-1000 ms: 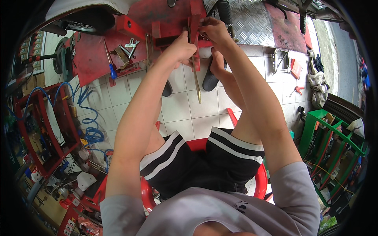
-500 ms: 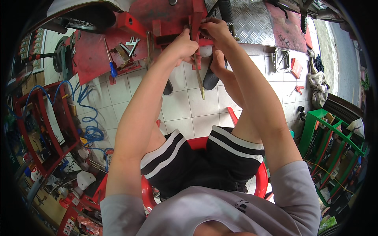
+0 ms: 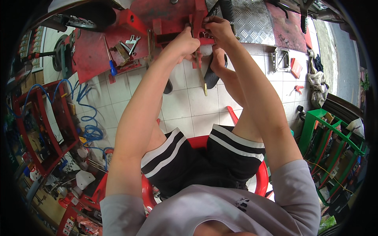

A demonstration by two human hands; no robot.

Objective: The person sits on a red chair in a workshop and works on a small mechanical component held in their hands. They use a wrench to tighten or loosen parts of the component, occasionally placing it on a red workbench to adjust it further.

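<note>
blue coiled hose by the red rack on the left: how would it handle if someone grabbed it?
The blue hose lies in loose springy coils on the tiled floor, so it would likely flop and stretch rather than lift as one piece. It looks thin, so probably light. One end runs up toward the red rack, so it may snag.

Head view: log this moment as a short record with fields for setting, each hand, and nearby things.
setting: person seated on a red plastic chair over a white tiled floor
left hand: gripping a red metal stand, a long yellowish tool hanging below it
right hand: fingers pinched on a small part at the stand's edge
nearby: wrenches, blue-handled screwdriver, blue coiled hose, green rack
</note>
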